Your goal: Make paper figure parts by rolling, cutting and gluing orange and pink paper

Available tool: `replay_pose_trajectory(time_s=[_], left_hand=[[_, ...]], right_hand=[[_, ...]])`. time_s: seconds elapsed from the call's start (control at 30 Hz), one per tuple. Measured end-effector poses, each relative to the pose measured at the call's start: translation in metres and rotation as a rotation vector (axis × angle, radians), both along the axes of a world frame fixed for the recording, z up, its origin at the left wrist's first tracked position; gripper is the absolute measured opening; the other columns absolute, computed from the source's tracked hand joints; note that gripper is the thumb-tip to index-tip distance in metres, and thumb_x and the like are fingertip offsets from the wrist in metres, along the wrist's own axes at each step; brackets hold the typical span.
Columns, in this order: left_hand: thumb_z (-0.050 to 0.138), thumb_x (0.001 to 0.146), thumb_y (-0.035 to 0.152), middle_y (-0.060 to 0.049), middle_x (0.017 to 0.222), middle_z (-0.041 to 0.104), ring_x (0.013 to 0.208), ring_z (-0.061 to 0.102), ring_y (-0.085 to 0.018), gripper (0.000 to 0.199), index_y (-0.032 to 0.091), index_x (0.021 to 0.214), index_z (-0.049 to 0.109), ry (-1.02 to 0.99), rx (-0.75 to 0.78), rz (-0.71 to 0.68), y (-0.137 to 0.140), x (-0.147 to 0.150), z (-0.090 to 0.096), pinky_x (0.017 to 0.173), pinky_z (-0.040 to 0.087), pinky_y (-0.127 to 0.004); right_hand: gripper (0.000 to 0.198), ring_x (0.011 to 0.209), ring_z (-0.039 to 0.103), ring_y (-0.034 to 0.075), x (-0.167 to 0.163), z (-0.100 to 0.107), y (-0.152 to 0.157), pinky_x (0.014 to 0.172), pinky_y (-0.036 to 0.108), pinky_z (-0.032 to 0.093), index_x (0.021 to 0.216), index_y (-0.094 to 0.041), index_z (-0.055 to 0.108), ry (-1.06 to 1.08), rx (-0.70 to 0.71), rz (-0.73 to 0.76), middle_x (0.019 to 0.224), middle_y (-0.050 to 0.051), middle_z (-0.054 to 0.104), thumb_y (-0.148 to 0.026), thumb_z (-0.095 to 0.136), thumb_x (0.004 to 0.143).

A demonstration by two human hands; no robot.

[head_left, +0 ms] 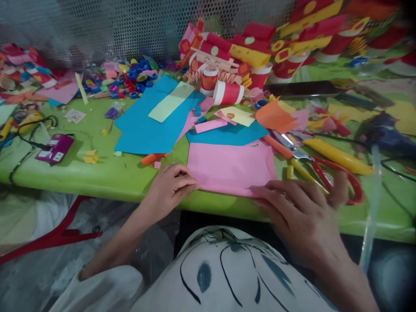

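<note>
A rectangular sheet of pink paper (pixel 230 167) lies at the front edge of the green table, its near edge folded or rolled up a little. My left hand (pixel 170 186) pinches the near left corner between thumb and fingers. Toward the near right corner, my right hand (pixel 299 212) grips the same edge, thumb below and fingers on top. Just beyond my right hand lie red-handled scissors (pixel 320 167), their blades pointing away to the left. Blue paper (pixel 156 117) sits behind the pink sheet.
Paper-cup figures (pixel 227 65) stand at the back before a perforated metal panel (pixel 130 26). Colourful small caps (pixel 130 80) are heaped at back left. A purple device (pixel 54 148) with a black cable lies on the left. A yellow corrugated strip (pixel 339 156) and a glue gun (pixel 388 134) are at right.
</note>
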State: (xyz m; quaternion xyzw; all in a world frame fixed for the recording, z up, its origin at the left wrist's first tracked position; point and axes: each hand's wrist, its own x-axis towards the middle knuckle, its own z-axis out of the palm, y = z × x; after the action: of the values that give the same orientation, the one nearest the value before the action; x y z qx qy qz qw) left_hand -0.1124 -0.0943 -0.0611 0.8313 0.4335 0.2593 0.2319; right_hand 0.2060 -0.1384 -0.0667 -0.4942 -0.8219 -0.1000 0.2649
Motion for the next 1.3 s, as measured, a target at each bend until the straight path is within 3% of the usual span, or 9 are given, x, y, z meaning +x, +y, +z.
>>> replay_pose_trajectory(time_s=[0.2,0.33,0.5,0.67,0.77,0.87,0.97,1.17,1.3], left_hand=[[0.073,0.094,0.035,-0.005,0.099,0.070,0.094,0.065,-0.020,0.025,0.024,0.116,0.074,-0.092,-0.055,0.078,-0.002,-0.003,0.002,0.083,0.051,-0.035],[0.076,0.092,0.029,-0.003,0.097,0.072,0.085,0.064,-0.017,0.039,0.026,0.130,0.068,-0.166,-0.090,0.169,-0.004,-0.003,0.005,0.076,0.053,-0.031],[0.073,0.094,0.030,-0.009,0.133,0.067,0.085,0.062,-0.015,0.047,0.029,0.139,0.061,-0.194,-0.037,0.217,-0.009,0.000,0.005,0.080,0.057,-0.032],[0.072,0.095,0.034,-0.006,0.114,0.079,0.082,0.071,-0.017,0.066,0.031,0.155,0.045,-0.259,-0.202,0.198,-0.011,0.003,0.006,0.078,0.060,-0.032],[0.068,0.097,0.034,-0.004,0.101,0.081,0.088,0.077,-0.020,0.060,0.030,0.153,0.047,-0.372,-0.302,0.205,-0.012,0.008,0.005,0.078,0.062,-0.031],[0.068,0.098,0.035,-0.004,0.094,0.080,0.081,0.078,-0.019,0.053,0.027,0.148,0.051,-0.511,-0.354,0.244,-0.015,0.018,0.004,0.068,0.063,-0.027],[0.070,0.096,0.035,-0.003,0.089,0.078,0.074,0.076,-0.016,0.046,0.025,0.139,0.056,-0.583,-0.326,0.315,-0.021,0.032,0.003,0.062,0.062,-0.025],[0.072,0.095,0.035,-0.002,0.089,0.078,0.078,0.077,-0.016,0.041,0.025,0.133,0.060,-0.660,-0.275,0.378,-0.030,0.054,-0.002,0.067,0.063,-0.024],[0.075,0.093,0.035,-0.006,0.106,0.079,0.088,0.078,-0.017,0.042,0.024,0.131,0.063,-0.626,-0.186,0.372,-0.034,0.059,-0.006,0.074,0.065,-0.027]], right_hand=[[0.012,0.084,0.066,0.025,-0.005,0.003,0.003,0.100,0.055,0.047,0.107,-0.023,0.070,-0.020,-0.027,0.071,0.093,0.007,0.076,-0.020,0.062,0.100],[0.011,0.083,0.067,0.025,0.001,-0.001,0.004,0.104,0.058,0.045,0.108,-0.022,0.068,0.019,-0.026,0.078,0.093,0.007,0.075,-0.020,0.060,0.100],[0.010,0.082,0.067,0.024,0.003,-0.004,0.004,0.108,0.059,0.042,0.107,-0.024,0.069,0.030,-0.021,0.065,0.093,0.005,0.075,-0.024,0.061,0.100],[0.009,0.081,0.068,0.023,0.005,-0.007,0.005,0.108,0.058,0.043,0.106,-0.023,0.069,0.056,-0.033,0.075,0.091,0.004,0.075,-0.024,0.062,0.100],[0.012,0.082,0.069,0.026,0.003,-0.004,0.004,0.112,0.066,0.038,0.109,-0.022,0.069,0.020,-0.011,0.038,0.092,0.007,0.076,-0.022,0.063,0.099],[0.029,0.093,0.070,0.031,-0.009,0.003,0.002,0.113,0.071,0.035,0.123,-0.020,0.068,-0.019,0.075,-0.023,0.107,0.013,0.078,-0.020,0.070,0.094],[0.043,0.098,0.070,0.029,-0.028,0.013,0.003,0.115,0.069,0.034,0.128,-0.025,0.067,0.001,0.129,0.064,0.115,0.011,0.078,-0.015,0.078,0.088],[0.040,0.097,0.071,0.024,-0.060,0.019,0.016,0.115,0.060,0.040,0.125,-0.026,0.068,0.051,0.098,0.221,0.117,0.005,0.080,-0.014,0.078,0.089],[0.035,0.092,0.072,0.021,-0.066,0.013,0.023,0.111,0.055,0.044,0.123,-0.023,0.068,0.111,0.083,0.247,0.110,0.004,0.082,-0.013,0.076,0.090]])
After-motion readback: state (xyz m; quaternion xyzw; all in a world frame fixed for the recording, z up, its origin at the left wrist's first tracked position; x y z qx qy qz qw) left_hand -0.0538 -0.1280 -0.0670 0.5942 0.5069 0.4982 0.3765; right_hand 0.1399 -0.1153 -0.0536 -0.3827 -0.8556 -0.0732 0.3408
